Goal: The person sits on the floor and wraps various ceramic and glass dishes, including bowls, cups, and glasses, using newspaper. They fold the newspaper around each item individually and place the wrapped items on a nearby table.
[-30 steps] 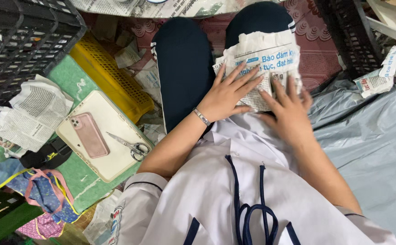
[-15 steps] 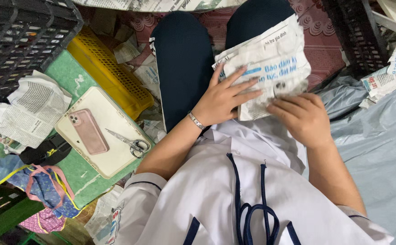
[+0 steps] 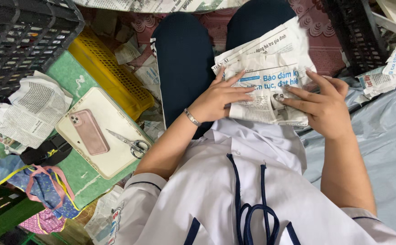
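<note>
A folded sheet of newspaper (image 3: 270, 68) lies across my right thigh, over dark trousers. My left hand (image 3: 218, 97) presses flat on its left side, fingers spread toward the middle, a thin bracelet on the wrist. My right hand (image 3: 322, 104) rests on the paper's right edge with the fingers pointing left across the printed page. Both hands touch the paper; neither is closed around it.
To my left a pink phone (image 3: 89, 131) and scissors (image 3: 130, 143) lie on a white tray (image 3: 109, 163) over a green mat. A yellow crate (image 3: 109, 75), a black crate (image 3: 21, 36), crumpled newspaper (image 3: 32, 109) and a blue cloth bag (image 3: 34, 186) surround it. Grey sheeting (image 3: 383, 136) lies on the right.
The newspaper has been turned and flattened on the thigh. My right hand moved from the paper's lower middle out to its right edge, and my left hand slid lower.
</note>
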